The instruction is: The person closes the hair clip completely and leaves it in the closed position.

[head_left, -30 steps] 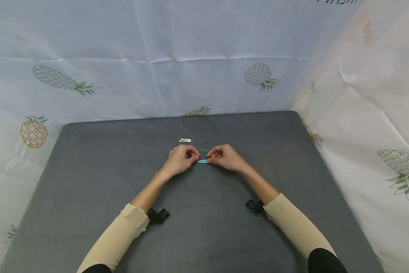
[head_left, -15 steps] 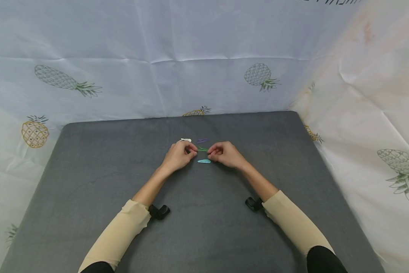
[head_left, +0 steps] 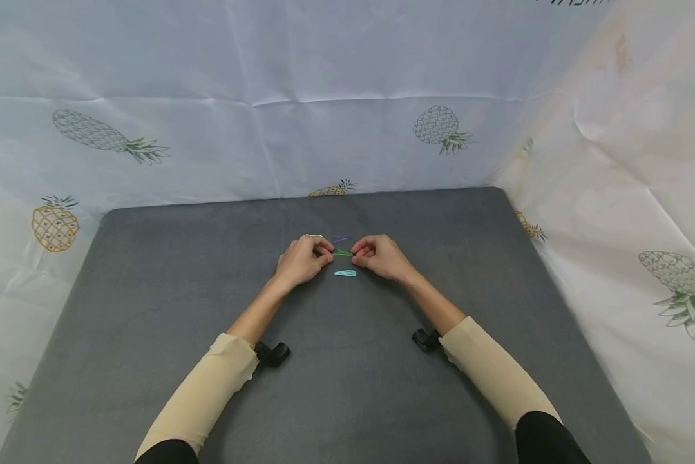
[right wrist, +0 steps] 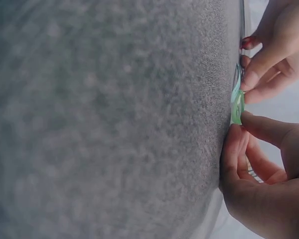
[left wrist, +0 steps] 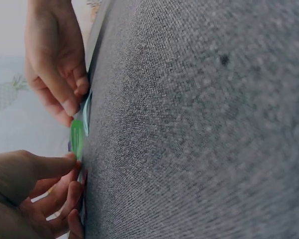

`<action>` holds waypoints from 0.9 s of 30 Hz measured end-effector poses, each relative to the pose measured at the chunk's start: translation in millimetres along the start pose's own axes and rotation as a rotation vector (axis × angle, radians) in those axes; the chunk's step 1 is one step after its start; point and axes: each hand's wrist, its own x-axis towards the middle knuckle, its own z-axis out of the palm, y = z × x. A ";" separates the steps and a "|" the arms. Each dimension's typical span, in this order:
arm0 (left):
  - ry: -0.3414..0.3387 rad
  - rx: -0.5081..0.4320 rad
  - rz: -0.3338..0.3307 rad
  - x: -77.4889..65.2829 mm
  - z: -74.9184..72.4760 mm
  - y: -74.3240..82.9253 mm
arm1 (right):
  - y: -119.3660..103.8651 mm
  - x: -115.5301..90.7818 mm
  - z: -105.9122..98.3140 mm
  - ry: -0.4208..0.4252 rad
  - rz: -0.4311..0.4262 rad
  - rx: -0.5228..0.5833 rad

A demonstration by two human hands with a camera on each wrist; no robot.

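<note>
A green snap hair clip [head_left: 342,253] spans the gap between both hands, its two arms spread apart. My left hand [head_left: 302,259] pinches its left end between thumb and fingers. On its right end are the thumb and fingertips of my right hand [head_left: 382,258]. The same green clip [left wrist: 76,137] stands on edge in the left wrist view. Closer to me on the table lies a light blue hair clip [head_left: 345,273]. Behind the green one is a purple hair clip [head_left: 342,238]. A whitish clip [head_left: 314,235] peeks out behind the left hand, mostly hidden.
A grey cloth-covered table [head_left: 347,386] stretches under both arms. White curtain with printed pineapples [head_left: 254,129] hangs along the back and sides. Something small and red [right wrist: 249,43] shows by the left hand's fingers in the right wrist view.
Both hands have moved slightly away from me, from the light blue clip to the green clip, and now hold its ends. The left hand now covers most of the whitish clip.
</note>
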 end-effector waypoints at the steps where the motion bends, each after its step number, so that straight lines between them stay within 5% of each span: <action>1: -0.003 0.001 -0.005 0.4 0.0 -0.1 | 0.3 1.0 0.2 0.002 0.003 -0.003; 27: -0.051 -0.009 -0.032 5.2 0.0 1.5 | 0.6 6.7 2.3 0.016 0.010 -0.031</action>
